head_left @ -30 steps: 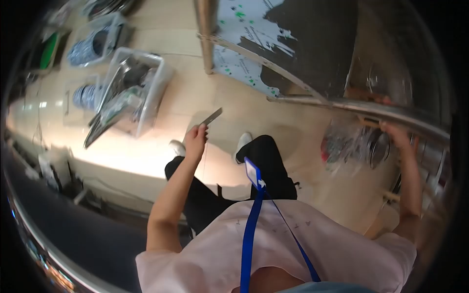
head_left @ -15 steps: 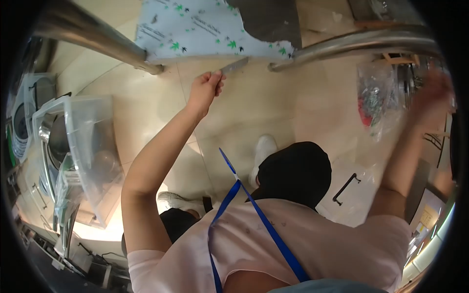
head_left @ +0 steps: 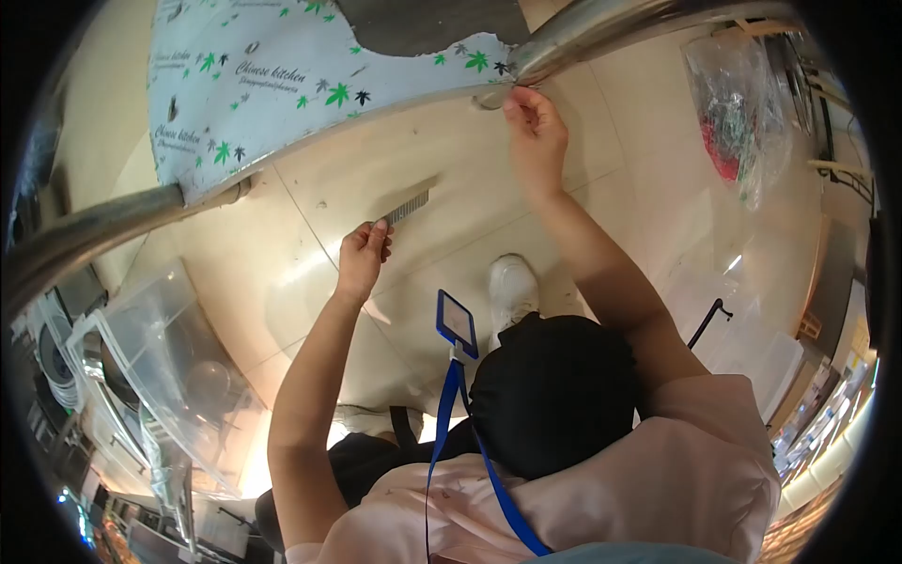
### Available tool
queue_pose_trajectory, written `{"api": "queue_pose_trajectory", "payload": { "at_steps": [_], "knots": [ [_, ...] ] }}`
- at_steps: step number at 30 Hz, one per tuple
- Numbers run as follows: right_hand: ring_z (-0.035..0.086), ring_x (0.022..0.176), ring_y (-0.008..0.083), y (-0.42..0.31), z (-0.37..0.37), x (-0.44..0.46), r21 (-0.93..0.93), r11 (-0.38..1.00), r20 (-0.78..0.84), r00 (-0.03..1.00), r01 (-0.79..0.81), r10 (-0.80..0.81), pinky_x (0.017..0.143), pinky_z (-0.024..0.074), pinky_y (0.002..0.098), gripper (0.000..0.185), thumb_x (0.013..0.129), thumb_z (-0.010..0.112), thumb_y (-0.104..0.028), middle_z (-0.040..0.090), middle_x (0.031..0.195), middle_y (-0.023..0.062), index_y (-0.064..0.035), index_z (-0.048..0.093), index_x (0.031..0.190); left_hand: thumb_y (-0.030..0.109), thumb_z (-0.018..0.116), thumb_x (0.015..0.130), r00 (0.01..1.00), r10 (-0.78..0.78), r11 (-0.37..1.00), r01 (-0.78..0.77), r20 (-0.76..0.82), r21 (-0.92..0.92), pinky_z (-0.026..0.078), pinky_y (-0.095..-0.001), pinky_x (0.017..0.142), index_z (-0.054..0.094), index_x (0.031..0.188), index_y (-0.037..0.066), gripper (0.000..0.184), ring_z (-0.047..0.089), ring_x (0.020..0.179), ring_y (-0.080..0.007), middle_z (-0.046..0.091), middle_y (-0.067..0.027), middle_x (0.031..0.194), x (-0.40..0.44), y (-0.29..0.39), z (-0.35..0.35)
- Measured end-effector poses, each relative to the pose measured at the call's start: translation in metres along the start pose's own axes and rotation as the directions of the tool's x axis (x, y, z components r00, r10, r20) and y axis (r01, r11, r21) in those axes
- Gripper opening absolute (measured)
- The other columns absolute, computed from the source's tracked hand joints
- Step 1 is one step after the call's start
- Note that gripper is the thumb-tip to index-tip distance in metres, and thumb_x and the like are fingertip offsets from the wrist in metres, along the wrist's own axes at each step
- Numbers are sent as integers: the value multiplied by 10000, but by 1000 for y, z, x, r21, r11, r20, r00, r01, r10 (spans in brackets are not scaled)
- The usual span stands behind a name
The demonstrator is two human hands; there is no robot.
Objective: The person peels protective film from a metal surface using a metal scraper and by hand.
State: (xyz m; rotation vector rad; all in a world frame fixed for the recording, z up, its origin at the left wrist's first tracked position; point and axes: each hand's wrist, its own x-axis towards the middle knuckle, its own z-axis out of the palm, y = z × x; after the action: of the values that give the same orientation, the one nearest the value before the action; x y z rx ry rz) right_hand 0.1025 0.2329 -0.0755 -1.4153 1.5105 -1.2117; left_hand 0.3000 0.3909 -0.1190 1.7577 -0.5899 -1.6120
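My left hand (head_left: 365, 256) is closed round the end of a flat, narrow metal blade or comb-like strip (head_left: 409, 206), which points up and to the right above the floor. My right hand (head_left: 537, 132) is raised at the near edge of a shelf panel (head_left: 282, 85) covered in white film with green leaf prints. Its thumb and fingertips are pinched together at the panel's corner, beside the metal tube (head_left: 601, 38). Whether the fingertips grip the film or the edge is too small to tell. The film is torn, with dark surface bare behind it.
A clear plastic bin (head_left: 178, 348) with pans and metalware stands at the left. At the upper right lies a clear bag (head_left: 738, 113) with red and green contents. Another metal tube (head_left: 103, 230) runs along the left. My white shoe (head_left: 513, 287) is on the tiled floor (head_left: 423, 273).
My right hand has come from the far right to the panel's corner. My left hand, still holding the strip, sits lower and further from the panel. The view has shifted closer to the panel.
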Motion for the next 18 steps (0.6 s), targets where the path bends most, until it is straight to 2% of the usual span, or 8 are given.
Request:
{"api": "queue_pose_trajectory", "payload": {
  "at_steps": [4, 7, 10, 12, 14, 15, 16, 18],
  "knots": [
    [525, 714, 65, 1, 14, -4, 178, 965, 27, 981, -192, 191, 648, 423, 182, 223, 811, 609, -101, 595, 847, 28, 16, 566, 995, 310, 486, 892, 1000, 1, 991, 0, -8, 131, 397, -222, 502, 584, 800, -11, 348, 473, 538, -90, 529, -28, 632, 17, -20, -2],
    [518, 685, 71, -12, 19, -5, 495, 784, 65, 916, -375, 396, 630, 415, 185, 156, 809, 603, -85, 585, 813, 28, 5, 565, 930, 303, 484, 892, 1000, 23, 972, -23, 1, 235, 419, -230, 512, 589, 806, -23, 354, 510, 550, -101, 554, -51, 638, 22, -28, -2],
    [514, 681, 82, -18, 2, -3, 214, 964, -116, 975, -161, 188, 638, 418, 200, 107, 814, 586, -86, 570, 773, 30, -1, 545, 864, 286, 501, 888, 985, 168, 959, -153, -44, 240, 416, -223, 519, 584, 811, -25, 332, 503, 555, -96, 546, -42, 641, 15, -17, 5],
    [460, 628, 83, -15, -25, 20, 237, 968, -276, 961, 81, -13, 600, 398, 208, 148, 772, 635, -104, 549, 726, 15, 4, 551, 829, 276, 511, 886, 959, 272, 956, -259, -82, 135, 411, -217, 524, 578, 808, -21, 313, 489, 557, -91, 533, -30, 640, 2, 10, 10],
    [487, 668, 91, -35, -50, 58, 87, 995, -289, 957, 54, -27, 631, 407, 214, 108, 775, 614, -76, 558, 750, 23, -5, 560, 836, 263, 522, 883, 921, 367, 930, -365, -130, 39, 401, -205, 529, 564, 796, -8, 288, 465, 560, -77, 508, -9, 640, -8, 43, 11],
    [517, 718, 101, -42, -58, 81, 66, 990, -183, 977, 126, -112, 663, 420, 230, 96, 792, 579, -78, 571, 753, 29, -4, 566, 853, 262, 515, 887, 882, 442, 895, -447, -163, 10, 399, -203, 532, 557, 779, -6, 292, 462, 566, -72, 505, -10, 641, -12, 61, 13],
    [539, 757, 117, -42, -63, 110, 39, 997, -33, 998, 63, -62, 701, 426, 246, 126, 817, 550, -107, 587, 777, 32, 2, 570, 877, 262, 510, 889, 863, 467, 882, -469, -194, 38, 399, -200, 540, 552, 773, -7, 296, 457, 575, -66, 505, -8, 646, -12, 79, 12],
    [540, 830, 119, -26, -69, 157, 230, 968, 474, 857, 99, -200, 749, 438, 257, 174, 830, 551, -89, 584, 862, 49, 7, 567, 974, 257, 499, 894, 822, 522, 852, -511, -228, 109, 401, -202, 546, 549, 767, -6, 296, 450, 577, -66, 506, -12, 646, -12, 116, 13]
  ]
}}
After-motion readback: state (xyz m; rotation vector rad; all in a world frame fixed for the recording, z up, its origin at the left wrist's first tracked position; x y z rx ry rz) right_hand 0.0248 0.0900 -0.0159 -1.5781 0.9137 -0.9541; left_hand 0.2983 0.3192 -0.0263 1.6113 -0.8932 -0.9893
